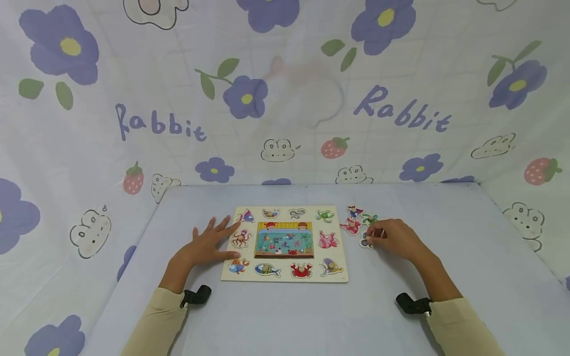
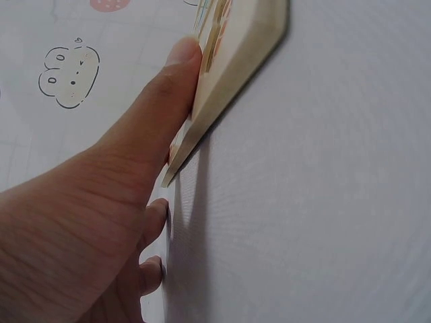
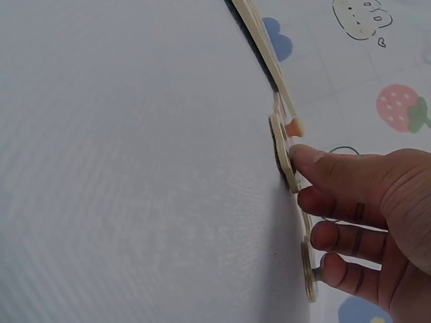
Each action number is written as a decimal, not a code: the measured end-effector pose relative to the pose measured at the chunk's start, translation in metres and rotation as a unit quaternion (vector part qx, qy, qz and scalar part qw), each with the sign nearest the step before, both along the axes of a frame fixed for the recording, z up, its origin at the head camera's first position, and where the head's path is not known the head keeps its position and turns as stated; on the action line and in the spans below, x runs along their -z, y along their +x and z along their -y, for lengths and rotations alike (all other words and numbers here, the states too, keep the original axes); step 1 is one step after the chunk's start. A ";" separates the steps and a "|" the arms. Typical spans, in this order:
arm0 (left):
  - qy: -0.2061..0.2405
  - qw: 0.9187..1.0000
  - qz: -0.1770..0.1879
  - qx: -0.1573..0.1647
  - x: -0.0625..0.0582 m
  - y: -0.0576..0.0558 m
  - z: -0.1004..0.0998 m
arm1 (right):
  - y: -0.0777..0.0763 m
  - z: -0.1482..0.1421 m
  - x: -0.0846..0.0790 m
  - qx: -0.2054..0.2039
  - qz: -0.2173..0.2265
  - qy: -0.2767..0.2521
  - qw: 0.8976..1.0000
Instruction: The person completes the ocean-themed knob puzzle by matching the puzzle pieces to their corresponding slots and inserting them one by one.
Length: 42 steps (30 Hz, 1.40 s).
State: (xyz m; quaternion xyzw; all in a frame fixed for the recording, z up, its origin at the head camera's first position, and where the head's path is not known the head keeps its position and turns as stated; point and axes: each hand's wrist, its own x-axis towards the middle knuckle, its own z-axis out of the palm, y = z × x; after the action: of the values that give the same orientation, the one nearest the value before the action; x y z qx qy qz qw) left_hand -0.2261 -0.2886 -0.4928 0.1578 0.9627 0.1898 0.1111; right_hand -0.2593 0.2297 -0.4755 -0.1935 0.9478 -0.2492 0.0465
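A wooden puzzle board with sea-animal shapes around an aquarium picture lies flat on the table. My left hand is spread at its left edge, thumb and index finger resting on the board. In the left wrist view the thumb lies on the board's edge. Right of the board, my right hand pinches a small greyish puzzle piece; in the right wrist view this piece stands under the thumb, its knob hidden by the fingers. Other knobbed pieces lie close by: a pink one and a green turtle.
A purple-and-red fish piece lies behind the pink one. On the board a crab and a blue-yellow fish show knobs. The white table meets a flower-printed cloth at the back. Black wrist cameras sit on both sleeves.
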 end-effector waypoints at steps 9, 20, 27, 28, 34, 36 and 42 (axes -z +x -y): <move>-0.001 1.000 -0.003 0.000 -0.002 0.000 0.000 | 0.002 0.000 -0.006 0.003 -0.014 -0.013 1.000; -0.002 1.000 -0.003 0.001 -0.001 0.001 0.001 | 0.008 0.008 -0.010 0.003 -0.036 -0.025 0.999; 0.005 1.000 -0.002 0.001 -0.006 0.003 -0.002 | 0.010 0.020 -0.015 -0.002 -0.049 -0.041 0.998; 0.005 1.000 -0.001 0.002 -0.006 0.003 -0.002 | 0.011 0.022 -0.016 -0.001 -0.048 -0.040 0.998; 0.001 1.000 0.000 0.002 -0.003 0.002 -0.001 | 0.011 0.036 -0.028 -0.011 -0.061 -0.032 0.998; 0.002 1.000 0.001 0.002 -0.003 0.001 -0.001 | 0.010 0.041 -0.034 -0.017 -0.067 -0.028 0.997; 0.001 1.000 0.007 0.001 -0.002 0.000 0.000 | 0.004 0.055 -0.046 -0.032 -0.077 -0.019 0.996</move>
State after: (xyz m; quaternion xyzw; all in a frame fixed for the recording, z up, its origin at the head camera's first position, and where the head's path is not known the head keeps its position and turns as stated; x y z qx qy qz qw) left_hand -0.2263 -0.2885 -0.4908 0.1579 0.9614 0.1920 0.1177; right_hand -0.2556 0.1746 -0.4297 -0.2433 0.9368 -0.2503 -0.0223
